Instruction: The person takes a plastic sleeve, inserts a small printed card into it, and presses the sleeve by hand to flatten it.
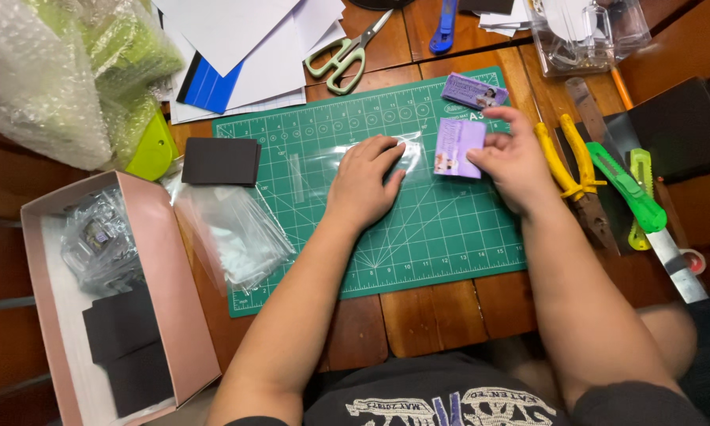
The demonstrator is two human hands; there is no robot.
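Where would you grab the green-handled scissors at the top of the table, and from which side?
Probably by the handle loops: the scissors lie flat, closed, handles toward the cutting mat, blades pointing up-right away from the person. Come from the mat side, near the left hand, fingers into the open loops; the blade tips sit by white paper.

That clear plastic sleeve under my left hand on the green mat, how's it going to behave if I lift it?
The clear sleeve looks thin and see-through, so it is probably floppy and very light. Its glossy surface suggests it may slide on the cutting mat unless the left hand pins it. The right hand holds a purple card, which looks stiffer.
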